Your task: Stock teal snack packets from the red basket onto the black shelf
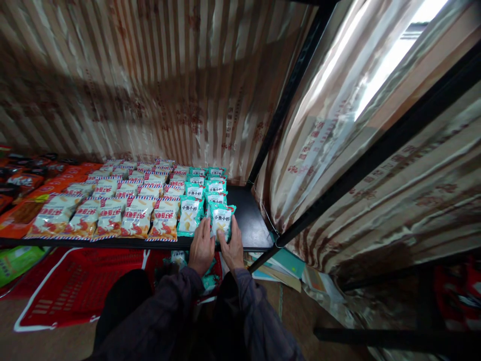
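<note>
A small teal-and-white snack bag [221, 218] stands at the front of the rightmost row on a black shelf [255, 228]. My right hand [232, 248] grips its right side, thumb on the front face. On the other side, my left hand [203, 246] presses its fingers together against the bag's left edge. Matching teal bags stand in two rows, one directly left of my hands, with a front teal bag [190, 216]. Further left are several rows of larger white-and-orange snack bags [137, 216] with striped edges.
Orange and black packets [41, 183] fill the shelf's left end. Below sits a red basket [71, 288] with a white rim; more teal bags lie in a red container under my wrists. Black metal posts [293, 93] and striped curtains [150, 75] bound the shelf. Papers [289, 263] lie underneath at right.
</note>
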A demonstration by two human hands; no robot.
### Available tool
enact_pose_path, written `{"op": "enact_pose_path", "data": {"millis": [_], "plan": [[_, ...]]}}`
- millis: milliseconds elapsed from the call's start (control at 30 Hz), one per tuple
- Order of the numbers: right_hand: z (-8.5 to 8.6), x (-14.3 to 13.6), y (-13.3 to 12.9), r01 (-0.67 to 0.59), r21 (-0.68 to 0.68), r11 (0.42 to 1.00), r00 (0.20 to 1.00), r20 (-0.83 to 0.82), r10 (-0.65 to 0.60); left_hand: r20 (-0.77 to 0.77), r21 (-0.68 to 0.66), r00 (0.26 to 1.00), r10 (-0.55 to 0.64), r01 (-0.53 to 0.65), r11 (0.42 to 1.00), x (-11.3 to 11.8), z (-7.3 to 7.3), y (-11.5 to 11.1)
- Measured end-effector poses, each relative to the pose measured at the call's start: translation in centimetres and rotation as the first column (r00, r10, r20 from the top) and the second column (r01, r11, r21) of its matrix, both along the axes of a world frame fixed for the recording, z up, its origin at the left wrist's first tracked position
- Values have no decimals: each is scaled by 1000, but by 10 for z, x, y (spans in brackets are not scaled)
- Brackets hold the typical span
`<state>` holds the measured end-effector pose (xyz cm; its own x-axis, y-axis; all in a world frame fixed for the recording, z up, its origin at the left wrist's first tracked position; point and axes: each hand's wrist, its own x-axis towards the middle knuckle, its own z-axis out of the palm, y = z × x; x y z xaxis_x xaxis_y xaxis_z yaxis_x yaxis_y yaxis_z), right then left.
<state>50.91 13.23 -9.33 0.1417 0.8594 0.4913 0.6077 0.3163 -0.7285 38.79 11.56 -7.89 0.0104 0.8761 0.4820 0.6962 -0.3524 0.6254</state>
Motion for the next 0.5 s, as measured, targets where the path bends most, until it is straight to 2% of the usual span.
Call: {"op": "enact_pose_path", "data": {"millis": [200,333,500], "plan": [[8,-6,7,-25,-19,1000,999,-49,24,109,-24,992,-61,64,998,5,-6,3],[13,-9,10,-37,-16,999,998,-42,37,186,-83,981,-59,76,994,8,-9,6],[15,-10,17,-43,-4,999,999,-19,43,267,-122,963,-33,68,990,10,-6,7]]}}
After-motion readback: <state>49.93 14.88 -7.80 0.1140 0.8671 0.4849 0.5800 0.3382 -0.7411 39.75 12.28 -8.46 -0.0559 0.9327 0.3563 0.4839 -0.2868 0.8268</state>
